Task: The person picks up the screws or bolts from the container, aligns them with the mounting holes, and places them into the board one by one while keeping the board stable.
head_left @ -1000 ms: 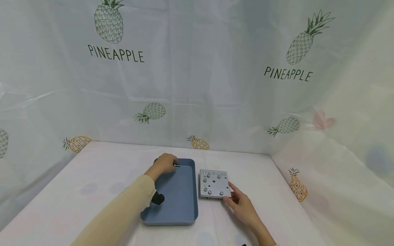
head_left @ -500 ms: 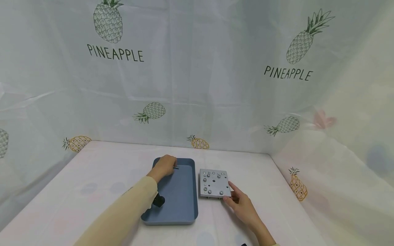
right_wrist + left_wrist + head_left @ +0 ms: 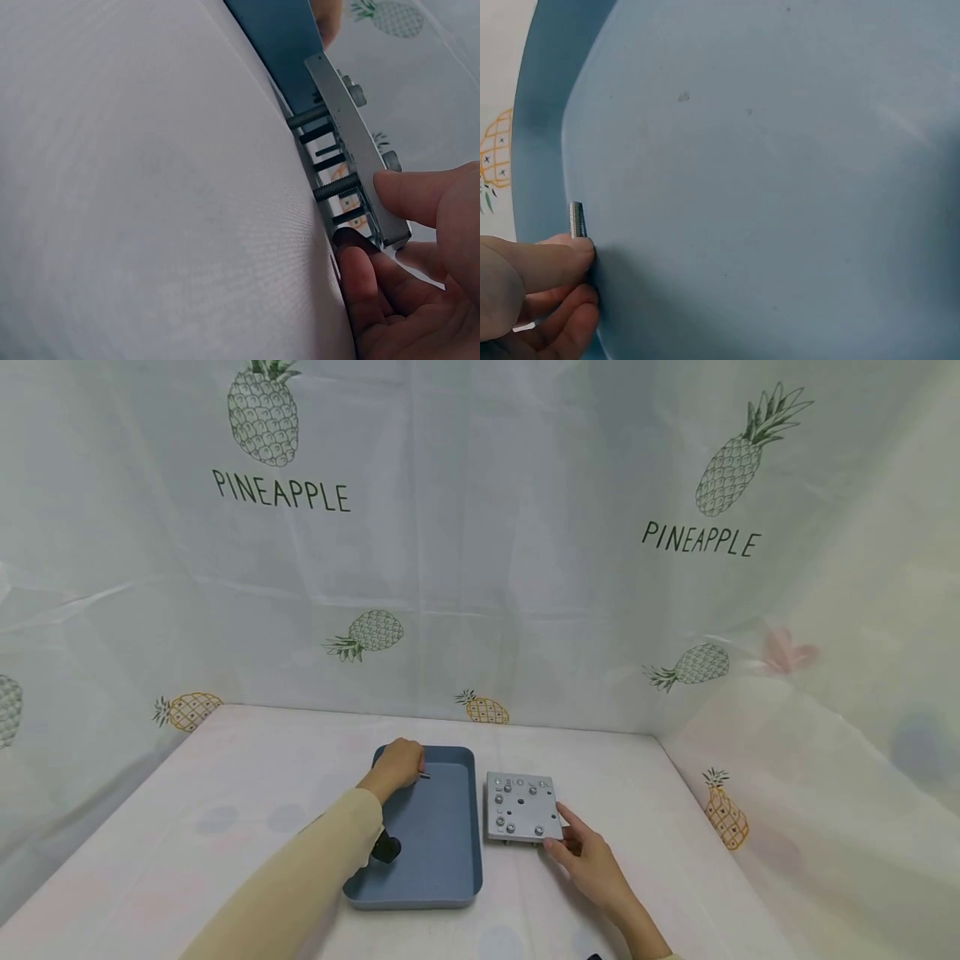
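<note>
My left hand (image 3: 401,762) is over the far left part of a blue tray (image 3: 431,852). Between thumb and fingers it pinches a small threaded metal screw (image 3: 577,220), whose shank end sticks out past the fingertips; the rest is hidden by the fingers. To the right of the tray is a silver metal plate (image 3: 532,810) with holes and several screws set in its top. My right hand (image 3: 588,857) holds the plate by its near right corner, thumb on the edge. Threaded screw shanks (image 3: 337,187) stick out from under the plate, seen in the right wrist view.
Both the tray and the plate rest on a table (image 3: 187,860) covered in pale cloth. A curtain (image 3: 525,568) printed with pineapples hangs behind, and another patterned sheet is at the right.
The left hand has shifted slightly left and toward me over the tray, with the screw in its fingers. My right hand and the plate have stayed where they were.
</note>
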`<state>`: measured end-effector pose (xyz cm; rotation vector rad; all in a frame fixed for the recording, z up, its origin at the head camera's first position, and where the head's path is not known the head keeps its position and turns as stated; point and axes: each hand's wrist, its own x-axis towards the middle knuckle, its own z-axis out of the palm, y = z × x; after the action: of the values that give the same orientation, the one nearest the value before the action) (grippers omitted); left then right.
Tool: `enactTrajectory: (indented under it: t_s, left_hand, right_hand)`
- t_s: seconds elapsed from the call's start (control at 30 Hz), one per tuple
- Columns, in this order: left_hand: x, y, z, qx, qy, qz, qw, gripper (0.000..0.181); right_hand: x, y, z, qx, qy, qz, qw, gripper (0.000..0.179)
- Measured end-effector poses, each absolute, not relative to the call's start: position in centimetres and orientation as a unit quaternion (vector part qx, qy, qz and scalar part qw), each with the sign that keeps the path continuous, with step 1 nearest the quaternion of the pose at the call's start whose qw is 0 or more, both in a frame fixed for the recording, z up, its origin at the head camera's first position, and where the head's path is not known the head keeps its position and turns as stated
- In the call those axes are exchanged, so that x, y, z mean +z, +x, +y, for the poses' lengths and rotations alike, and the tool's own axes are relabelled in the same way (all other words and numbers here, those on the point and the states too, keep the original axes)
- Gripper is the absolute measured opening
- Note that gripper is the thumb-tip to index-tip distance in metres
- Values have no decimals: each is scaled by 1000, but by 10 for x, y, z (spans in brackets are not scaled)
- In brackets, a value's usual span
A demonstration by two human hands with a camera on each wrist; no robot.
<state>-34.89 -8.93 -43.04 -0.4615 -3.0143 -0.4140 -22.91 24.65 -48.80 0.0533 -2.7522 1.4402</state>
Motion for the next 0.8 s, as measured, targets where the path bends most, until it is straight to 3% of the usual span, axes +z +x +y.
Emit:
enactTrajectory:
  t_s: [0.8]
  left_hand:
    - [-446,-358,-98,-268,-139,-950,81,12]
  right_hand:
    - [-487,-227,246,467,12,-884,15,73]
